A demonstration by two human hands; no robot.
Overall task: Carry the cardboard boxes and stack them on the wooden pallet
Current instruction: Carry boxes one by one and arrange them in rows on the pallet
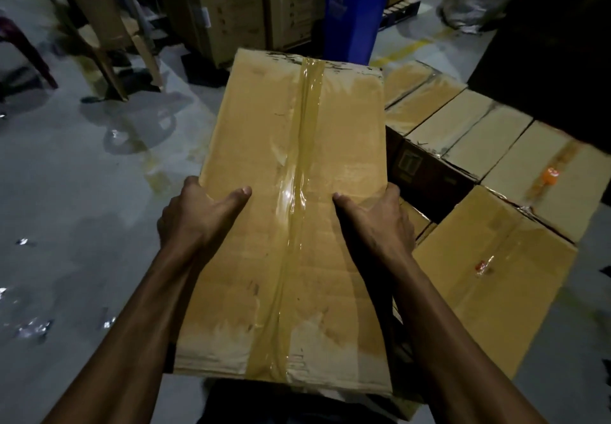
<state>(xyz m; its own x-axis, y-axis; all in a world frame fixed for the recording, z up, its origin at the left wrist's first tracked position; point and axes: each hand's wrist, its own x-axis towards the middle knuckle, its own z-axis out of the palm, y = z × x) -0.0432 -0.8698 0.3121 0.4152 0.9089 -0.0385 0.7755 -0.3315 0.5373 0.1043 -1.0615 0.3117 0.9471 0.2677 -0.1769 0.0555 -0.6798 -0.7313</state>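
Between the two forearms, close to the body, a taped cardboard box (291, 212) is held up over the floor (82, 192). The left hand (198, 212) and right hand (377, 215) each clamp a long side, thumbs flat on top, fingers wrapped over the edges. It looks stiff and fairly bulky, probably with some weight; the glossy tape strip (299, 192) would be slick, so the bare cardboard sides are the better hold. More boxes (489, 278) lie low on the right; no pallet shows
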